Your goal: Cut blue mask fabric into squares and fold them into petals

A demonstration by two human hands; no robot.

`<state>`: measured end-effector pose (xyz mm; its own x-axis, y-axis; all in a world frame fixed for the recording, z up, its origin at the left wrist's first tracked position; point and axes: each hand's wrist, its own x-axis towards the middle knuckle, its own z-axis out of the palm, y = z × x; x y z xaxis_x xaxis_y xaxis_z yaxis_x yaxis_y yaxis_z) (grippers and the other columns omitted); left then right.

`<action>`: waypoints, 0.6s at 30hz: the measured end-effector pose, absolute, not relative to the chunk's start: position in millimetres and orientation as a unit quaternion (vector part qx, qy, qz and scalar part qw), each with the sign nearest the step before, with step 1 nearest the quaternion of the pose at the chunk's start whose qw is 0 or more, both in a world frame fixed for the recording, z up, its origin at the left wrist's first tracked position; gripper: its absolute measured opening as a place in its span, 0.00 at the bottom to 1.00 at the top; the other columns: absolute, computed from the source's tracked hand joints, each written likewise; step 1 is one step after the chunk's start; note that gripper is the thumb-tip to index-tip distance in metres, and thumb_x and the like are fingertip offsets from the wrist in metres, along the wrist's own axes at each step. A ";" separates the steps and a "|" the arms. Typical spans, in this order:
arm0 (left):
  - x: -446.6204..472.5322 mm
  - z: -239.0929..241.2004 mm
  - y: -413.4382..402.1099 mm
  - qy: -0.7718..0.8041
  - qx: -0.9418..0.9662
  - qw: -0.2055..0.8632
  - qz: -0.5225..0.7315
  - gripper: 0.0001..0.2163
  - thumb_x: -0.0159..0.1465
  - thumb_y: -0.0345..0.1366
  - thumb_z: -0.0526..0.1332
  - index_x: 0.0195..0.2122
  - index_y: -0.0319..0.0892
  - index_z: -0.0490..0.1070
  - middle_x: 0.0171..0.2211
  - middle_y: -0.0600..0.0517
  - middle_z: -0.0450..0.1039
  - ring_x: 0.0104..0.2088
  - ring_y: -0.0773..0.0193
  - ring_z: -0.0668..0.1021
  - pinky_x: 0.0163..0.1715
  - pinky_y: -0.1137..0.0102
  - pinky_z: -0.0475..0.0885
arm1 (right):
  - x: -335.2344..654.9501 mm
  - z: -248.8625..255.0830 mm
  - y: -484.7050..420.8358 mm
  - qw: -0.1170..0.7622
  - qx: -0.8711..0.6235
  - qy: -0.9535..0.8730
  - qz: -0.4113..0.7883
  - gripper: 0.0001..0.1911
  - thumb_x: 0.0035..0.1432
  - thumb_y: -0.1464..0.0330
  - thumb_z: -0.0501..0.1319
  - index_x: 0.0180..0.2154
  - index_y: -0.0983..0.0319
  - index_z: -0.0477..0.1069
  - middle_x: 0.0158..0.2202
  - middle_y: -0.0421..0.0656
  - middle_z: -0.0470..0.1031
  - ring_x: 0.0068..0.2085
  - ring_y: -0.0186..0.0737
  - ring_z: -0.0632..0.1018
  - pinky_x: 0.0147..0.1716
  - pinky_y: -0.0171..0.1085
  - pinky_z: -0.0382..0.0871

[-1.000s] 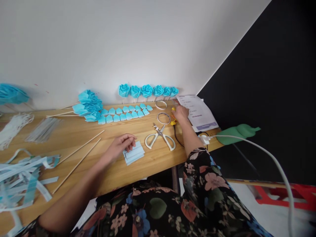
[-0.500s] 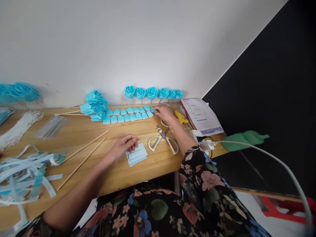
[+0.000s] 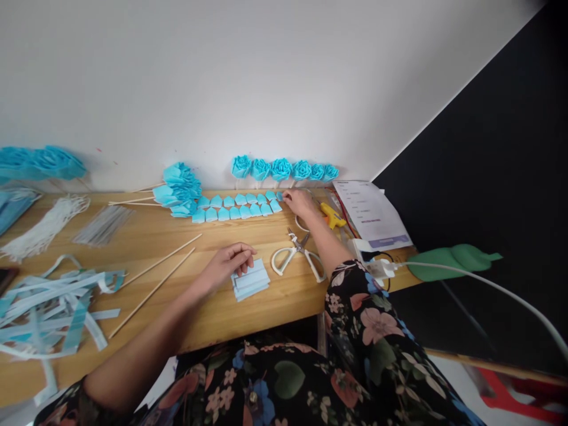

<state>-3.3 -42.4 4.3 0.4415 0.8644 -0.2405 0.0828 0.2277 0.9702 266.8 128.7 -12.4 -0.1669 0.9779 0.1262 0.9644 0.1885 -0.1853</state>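
Observation:
My left hand (image 3: 227, 262) rests with curled fingers on a small stack of light blue paper strips (image 3: 251, 279) near the front of the wooden table (image 3: 146, 236). My right hand (image 3: 300, 202) reaches to the right end of two rows of folded blue paper petals (image 3: 237, 207), its fingertips pinched at the last petal. White-handled scissors (image 3: 296, 255) lie between my hands. A yellow glue gun (image 3: 332, 215) lies just right of my right hand.
Several blue paper roses (image 3: 284, 169) stand along the wall. Wooden skewers (image 3: 156, 275) lie at centre left, blue paper scraps (image 3: 48, 307) at far left. Papers (image 3: 370, 213), a white power plug (image 3: 377, 266) and a green object (image 3: 452, 260) sit at the table's right end.
My right hand has left the yellow glue gun and moved left to the end of the petal rows. My left hand has stayed on the paper stack.

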 end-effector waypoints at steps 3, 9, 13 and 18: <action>-2.9 3.9 -43.0 0.433 0.546 0.651 0.301 0.18 0.59 0.51 0.62 0.36 0.38 0.71 0.27 0.53 0.72 0.24 0.69 0.70 0.27 0.71 0.67 | 266.7 -9.1 123.4 0.113 -0.635 -0.763 0.034 0.14 0.64 0.69 0.59 0.49 0.59 0.78 0.50 0.47 0.81 0.49 0.45 0.79 0.50 0.38 0.68; -2.2 1.4 -43.0 0.430 0.544 0.655 0.300 0.16 0.59 0.49 0.62 0.35 0.39 0.70 0.26 0.53 0.72 0.24 0.70 0.70 0.27 0.71 0.67 | 269.9 -2.7 112.2 0.131 -0.621 -0.772 0.037 0.15 0.63 0.71 0.59 0.50 0.59 0.76 0.52 0.47 0.80 0.51 0.44 0.78 0.51 0.38 0.67; -3.4 -2.2 -43.8 0.427 0.538 0.656 0.314 0.15 0.60 0.47 0.62 0.36 0.38 0.71 0.27 0.53 0.72 0.23 0.70 0.70 0.26 0.72 0.66 | 269.3 0.8 105.5 0.145 -0.611 -0.777 0.035 0.14 0.63 0.72 0.57 0.46 0.61 0.78 0.49 0.48 0.81 0.50 0.45 0.78 0.51 0.40 0.67; -0.6 -6.8 -40.8 0.422 0.531 0.656 0.331 0.13 0.61 0.45 0.62 0.37 0.38 0.71 0.27 0.53 0.73 0.23 0.70 0.71 0.26 0.73 0.66 | 269.7 5.1 85.0 0.154 -0.587 -0.792 0.059 0.15 0.64 0.69 0.57 0.49 0.61 0.77 0.45 0.48 0.82 0.44 0.45 0.80 0.46 0.41 0.70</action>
